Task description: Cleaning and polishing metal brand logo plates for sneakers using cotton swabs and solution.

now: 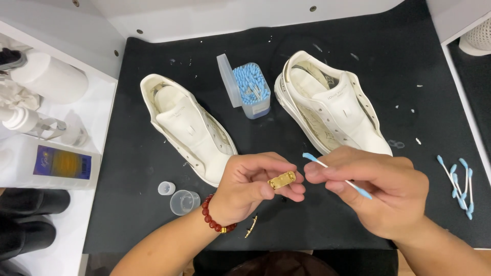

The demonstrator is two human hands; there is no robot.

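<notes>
My left hand (250, 181) pinches a small gold metal plate (282, 180) between thumb and fingers; a red bead bracelet (214, 217) is on that wrist. My right hand (376, 191) holds a blue-tipped cotton swab (335, 175), one tip pointing up-left just above the plate. Two white laceless sneakers lie on the black mat: the left sneaker (186, 125) beyond my left hand, the right sneaker (330, 102) beyond my right hand. A thin gold pin (250, 226) lies on the mat below my left hand.
An open clear box of blue swabs (248, 87) stands between the shoes. Several used swabs (460, 186) lie at right. A small clear cup (184, 202) and cap (166, 188) sit at left. Bottles (56, 163) stand on the white shelf.
</notes>
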